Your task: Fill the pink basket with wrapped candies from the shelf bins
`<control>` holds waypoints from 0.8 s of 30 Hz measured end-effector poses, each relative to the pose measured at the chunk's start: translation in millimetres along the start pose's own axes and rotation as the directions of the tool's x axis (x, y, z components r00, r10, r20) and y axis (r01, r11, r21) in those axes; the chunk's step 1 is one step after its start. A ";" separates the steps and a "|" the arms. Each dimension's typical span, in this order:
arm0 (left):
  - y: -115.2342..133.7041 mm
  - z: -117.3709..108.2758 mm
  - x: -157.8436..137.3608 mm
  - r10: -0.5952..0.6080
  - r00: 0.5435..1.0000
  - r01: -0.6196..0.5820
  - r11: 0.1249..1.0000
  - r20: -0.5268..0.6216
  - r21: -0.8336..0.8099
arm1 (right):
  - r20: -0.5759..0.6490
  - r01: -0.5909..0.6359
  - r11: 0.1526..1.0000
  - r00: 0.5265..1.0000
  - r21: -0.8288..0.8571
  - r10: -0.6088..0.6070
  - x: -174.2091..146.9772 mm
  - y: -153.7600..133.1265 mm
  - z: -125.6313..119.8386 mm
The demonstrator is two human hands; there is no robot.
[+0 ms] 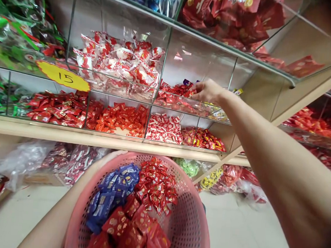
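A pink perforated plastic basket (195, 201) is at the bottom centre, held by my left arm wrapped around its left side. My left hand (117, 155) is at the far rim, its fingers mostly hidden behind the basket. Inside lie blue packets (115, 192), small red-wrapped candies (158, 184) and larger red packets (135, 231). My right hand (209, 91) reaches over the clear front of a middle-shelf bin. Its fingers curl down around red-wrapped candies (176, 90) in that bin; the fingertips are partly hidden among the wrappers.
Clear-walled shelves hold red-and-white wrapped sweets (121, 64), orange-red packets (123, 117) and pink-white candies (164, 128). A yellow price tag (63, 76) reads 15. A glass shelf edge (216, 44) runs above my right hand. Plastic bags of candy (229, 177) lie below on the floor.
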State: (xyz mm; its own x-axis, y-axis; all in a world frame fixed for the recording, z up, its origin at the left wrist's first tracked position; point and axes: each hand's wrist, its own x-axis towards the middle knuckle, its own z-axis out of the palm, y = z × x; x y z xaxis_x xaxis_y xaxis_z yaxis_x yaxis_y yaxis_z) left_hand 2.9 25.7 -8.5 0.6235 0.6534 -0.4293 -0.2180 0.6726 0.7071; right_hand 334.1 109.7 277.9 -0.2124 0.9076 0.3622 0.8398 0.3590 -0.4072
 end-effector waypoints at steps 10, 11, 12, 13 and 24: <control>8.4 29.2 -14.5 -0.060 0.996 0.053 0.994 -0.073 -0.098 | -0.354 0.269 0.882 0.926 0.387 -0.127 -98.0 -57.7 -26.6; 8.0 28.1 -13.8 -0.069 0.996 0.063 0.993 -0.061 -0.100 | -0.318 0.259 0.882 0.939 0.395 -0.133 -118.7 -60.8 -17.9; 7.2 26.2 -12.7 -0.074 0.996 0.069 0.992 -0.042 -0.104 | -0.250 0.216 0.887 0.961 0.407 -0.119 -139.9 -61.5 -5.2; 6.2 23.8 -11.1 -0.070 0.997 0.068 0.992 -0.016 -0.109 | -0.146 0.144 0.890 0.985 0.432 -0.089 -160.5 -59.4 11.3; 1.4 13.1 0.2 -0.080 0.996 0.076 0.991 -0.034 -0.107 | 0.377 -0.230 0.848 0.925 0.477 0.039 -236.2 27.7 183.9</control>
State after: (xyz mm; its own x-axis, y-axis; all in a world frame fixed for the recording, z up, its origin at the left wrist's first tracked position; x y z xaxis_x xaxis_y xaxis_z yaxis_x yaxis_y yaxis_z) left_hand 12.6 22.2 -0.3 0.6128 0.6092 -0.5034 -0.2494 0.7536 0.6082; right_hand 315.6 -54.7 26.9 -0.3523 0.9359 0.0033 0.5232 0.1999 -0.8284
